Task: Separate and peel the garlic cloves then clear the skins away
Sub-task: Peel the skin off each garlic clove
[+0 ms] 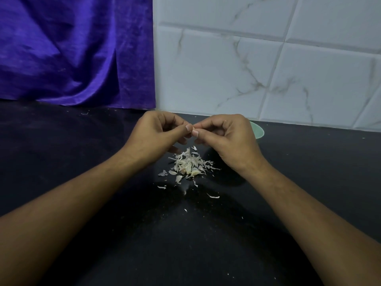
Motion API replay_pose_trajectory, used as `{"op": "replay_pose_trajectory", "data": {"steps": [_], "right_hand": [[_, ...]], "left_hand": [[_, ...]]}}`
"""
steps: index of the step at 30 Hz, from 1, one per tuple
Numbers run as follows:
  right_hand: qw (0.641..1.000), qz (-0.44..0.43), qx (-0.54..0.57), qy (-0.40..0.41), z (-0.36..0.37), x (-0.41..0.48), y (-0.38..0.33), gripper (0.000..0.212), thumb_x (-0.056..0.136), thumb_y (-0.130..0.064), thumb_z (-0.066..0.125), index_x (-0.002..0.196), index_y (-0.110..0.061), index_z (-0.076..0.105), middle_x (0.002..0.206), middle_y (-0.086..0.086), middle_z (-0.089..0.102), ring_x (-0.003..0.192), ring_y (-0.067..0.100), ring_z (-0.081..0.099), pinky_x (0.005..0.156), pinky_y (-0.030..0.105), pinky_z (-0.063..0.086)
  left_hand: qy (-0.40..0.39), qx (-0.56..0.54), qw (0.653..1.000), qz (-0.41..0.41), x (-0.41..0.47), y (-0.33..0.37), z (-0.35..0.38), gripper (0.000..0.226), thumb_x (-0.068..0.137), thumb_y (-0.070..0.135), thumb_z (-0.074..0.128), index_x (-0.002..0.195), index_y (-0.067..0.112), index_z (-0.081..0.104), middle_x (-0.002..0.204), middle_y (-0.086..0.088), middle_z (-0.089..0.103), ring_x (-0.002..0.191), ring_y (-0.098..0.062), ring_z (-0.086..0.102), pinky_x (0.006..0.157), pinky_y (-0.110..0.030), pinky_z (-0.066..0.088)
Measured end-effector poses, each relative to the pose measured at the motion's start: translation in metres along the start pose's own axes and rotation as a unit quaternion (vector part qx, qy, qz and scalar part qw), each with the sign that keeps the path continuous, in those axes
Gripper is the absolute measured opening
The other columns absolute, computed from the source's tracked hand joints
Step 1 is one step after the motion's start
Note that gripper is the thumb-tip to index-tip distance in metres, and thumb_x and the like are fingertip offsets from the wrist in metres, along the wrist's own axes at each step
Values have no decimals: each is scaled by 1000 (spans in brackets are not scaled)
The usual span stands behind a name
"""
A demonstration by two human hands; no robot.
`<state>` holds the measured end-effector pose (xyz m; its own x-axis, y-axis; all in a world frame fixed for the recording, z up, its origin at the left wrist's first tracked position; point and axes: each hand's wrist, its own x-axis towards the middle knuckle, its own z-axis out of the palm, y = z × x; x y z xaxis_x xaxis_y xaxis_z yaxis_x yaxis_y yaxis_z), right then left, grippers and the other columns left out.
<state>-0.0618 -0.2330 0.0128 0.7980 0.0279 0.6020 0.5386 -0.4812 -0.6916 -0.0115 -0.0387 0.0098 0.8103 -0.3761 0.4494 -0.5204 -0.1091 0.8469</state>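
Left hand (156,137) and right hand (226,139), fingers curled, are pinching a tiny pale bit (193,127), mostly hidden. Papery white garlic skins (189,165) are lying heaped mid-way across the speckled black stone counter (82,162), below the hands.

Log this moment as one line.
step: peeling | left hand, right hand: fingertips together, item hidden | skins pile: on counter | bowl: behind right hand

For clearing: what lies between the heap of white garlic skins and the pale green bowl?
In the head view, the right hand lies between the heap of white garlic skins and the pale green bowl, hiding most of it.
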Motion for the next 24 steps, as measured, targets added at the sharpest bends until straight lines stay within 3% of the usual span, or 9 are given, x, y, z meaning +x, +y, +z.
{"op": "replay_pose_trajectory", "data": {"steps": [6, 13, 17, 24], "right_hand": [[1000, -6, 4, 7, 0, 0, -1, 7, 89, -10, 80, 96, -12, 82, 82, -3, 79, 74, 13, 75, 70, 23, 56], [1000, -16, -17, 10, 1, -1, -1, 7, 88, -11, 81, 94, -13, 81, 84, -4, 79, 77, 17, 76, 76, 40, 62], [1000, -13, -19, 10, 2, -1, -2, 7, 88, -12, 81, 94, -13, 81, 83, -4, 79, 77, 16, 76, 77, 41, 63], [1000, -5, -27, 0, 4, -2, -1, 4, 88, -15, 81, 92, -15, 80, 78, -4, 78, 74, 14, 76, 71, 31, 61]], "left_hand": [[0, 0, 1000, 0, 0, 1, 0, 15, 94, 25, 75, 94, 10, 78, 88, -10, 78, 86, -24, 77, 70, -41, 64], [2, 12, 1000, 8, -1, 3, 0, 11, 93, 25, 75, 90, 15, 80, 84, -6, 78, 83, -20, 77, 68, -40, 64], [10, 5, 1000, 4, -2, 4, 1, 11, 91, 24, 77, 87, 14, 80, 81, -7, 78, 79, -18, 76, 69, -42, 64], [33, 101, 993, 49, -3, 5, 0, 9, 92, 23, 76, 84, 20, 78, 72, -2, 75, 70, -26, 74, 67, -50, 64]]}}
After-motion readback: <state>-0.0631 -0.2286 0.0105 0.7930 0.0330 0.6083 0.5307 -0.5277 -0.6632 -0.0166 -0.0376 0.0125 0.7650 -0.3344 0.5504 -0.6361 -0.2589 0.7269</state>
